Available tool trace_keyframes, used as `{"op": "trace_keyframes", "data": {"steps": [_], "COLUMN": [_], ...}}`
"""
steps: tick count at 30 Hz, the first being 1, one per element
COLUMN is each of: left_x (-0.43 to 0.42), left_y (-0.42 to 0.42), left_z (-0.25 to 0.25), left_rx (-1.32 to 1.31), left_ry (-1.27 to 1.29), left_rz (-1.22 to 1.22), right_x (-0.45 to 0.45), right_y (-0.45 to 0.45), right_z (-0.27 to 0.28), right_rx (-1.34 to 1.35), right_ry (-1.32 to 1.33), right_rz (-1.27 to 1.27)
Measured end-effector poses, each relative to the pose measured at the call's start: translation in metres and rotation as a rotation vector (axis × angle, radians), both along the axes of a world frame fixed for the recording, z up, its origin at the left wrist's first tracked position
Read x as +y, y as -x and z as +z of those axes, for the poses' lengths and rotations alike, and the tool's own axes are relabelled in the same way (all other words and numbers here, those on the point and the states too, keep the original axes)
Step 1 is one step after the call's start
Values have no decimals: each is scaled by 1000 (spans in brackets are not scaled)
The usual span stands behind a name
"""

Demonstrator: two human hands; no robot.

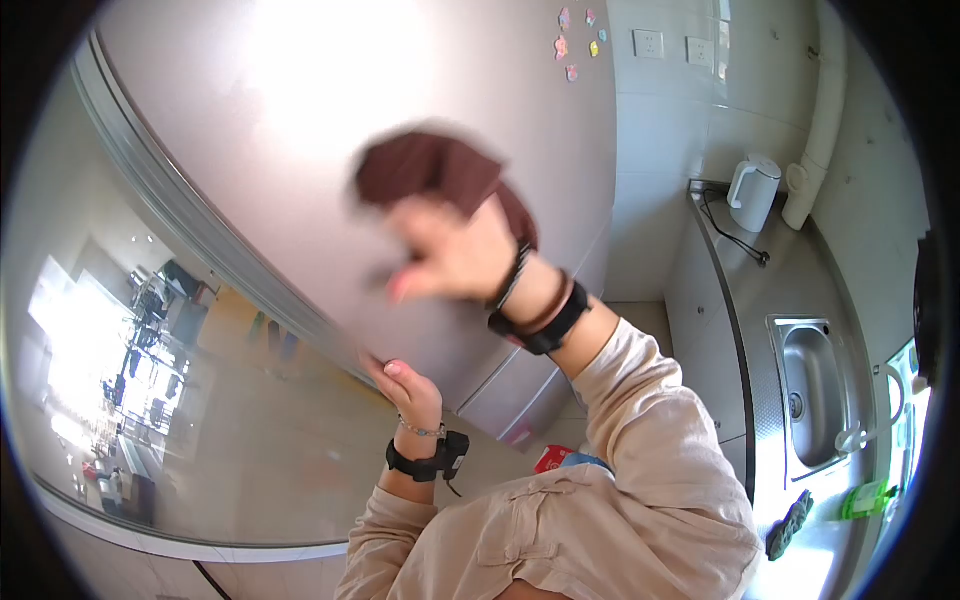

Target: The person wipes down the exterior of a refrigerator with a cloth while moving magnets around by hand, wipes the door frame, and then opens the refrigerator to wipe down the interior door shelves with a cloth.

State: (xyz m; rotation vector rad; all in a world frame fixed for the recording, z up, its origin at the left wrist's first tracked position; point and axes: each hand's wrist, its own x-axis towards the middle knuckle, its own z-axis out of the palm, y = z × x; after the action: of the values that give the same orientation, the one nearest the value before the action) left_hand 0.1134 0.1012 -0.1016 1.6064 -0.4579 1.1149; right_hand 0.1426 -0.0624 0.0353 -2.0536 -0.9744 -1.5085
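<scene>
My right hand [450, 250] is raised in front of a tall, pale pinkish refrigerator door [300, 200], smeared by motion. A dark brown cloth [430, 170] is in that hand, bunched over the fingers and hanging past the wrist. Whether the cloth presses on the door cannot be told. Lower down, my left hand [412, 392] is near the bottom left edge of the refrigerator. Its fingers are stretched out with nothing in them, and contact with the edge is unclear. Both wrists wear black bands and bracelets.
Small colourful stickers [562, 46] dot the door's upper right. On the right, a steel counter carries a white kettle [755, 192], a sink [812, 395], a green bottle [868, 500] and a dark cloth-like item [790, 525]. A red package [552, 458] lies on the floor.
</scene>
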Motion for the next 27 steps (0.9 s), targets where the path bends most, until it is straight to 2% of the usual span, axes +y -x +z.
{"op": "trace_keyframes", "data": {"steps": [1,2,3,4,5,7,8,9,10,11,13,15,16,18,19,20,21,23,25,27], "left_x": [1,1,1,1,2,0,0,2,4,8,12,-1,0,5,3,3,4,3,8,11], "left_y": [2,2,3,4,5,2,2,4,5,5,-1,4,5,8,10,11,10,6,2,-1], "left_z": [-1,0,1,2,1,-1,0,1,1,-4,-18,-2,-5,-6,-2,0,2,1,-9,-11], "left_rx": [9,15,15,10,12,25,22,43,67,69,81,85,144,194,177,164,160,78,89,101], "left_ry": [43,40,31,25,24,26,25,23,17,3,24,68,126,199,111,23,33,53,72,80], "left_rz": [-34,-25,-28,-35,-34,37,30,-7,-44,-52,5,33,-32,-40,21,80,113,-17,8,5], "right_x": [-12,-27,-46,-66,-69,-47,-19,9,22,36,53,38,28,1,-13,-37,-58,-81,-65,-21], "right_y": [-11,-19,-32,-50,-54,-46,-34,5,44,48,34,18,11,-6,-10,-14,-31,-60,-69,-15], "right_z": [-6,-3,-7,-21,-28,-33,-34,-29,-4,-11,-4,15,20,9,2,-2,-21,-77,-118,-112], "right_rx": [64,139,71,16,-79,105,-169,-114,623,876,-30,-122,-111,20,108,206,194,42,30,263], "right_ry": [-253,-529,-758,-765,-800,-951,-585,-445,16,35,24,83,71,-174,-354,-362,-680,-809,-886,-500], "right_rz": [-159,-190,-160,-382,-330,6,-415,-231,-156,235,209,190,152,-92,-227,-409,-269,-351,-400,-445]}}
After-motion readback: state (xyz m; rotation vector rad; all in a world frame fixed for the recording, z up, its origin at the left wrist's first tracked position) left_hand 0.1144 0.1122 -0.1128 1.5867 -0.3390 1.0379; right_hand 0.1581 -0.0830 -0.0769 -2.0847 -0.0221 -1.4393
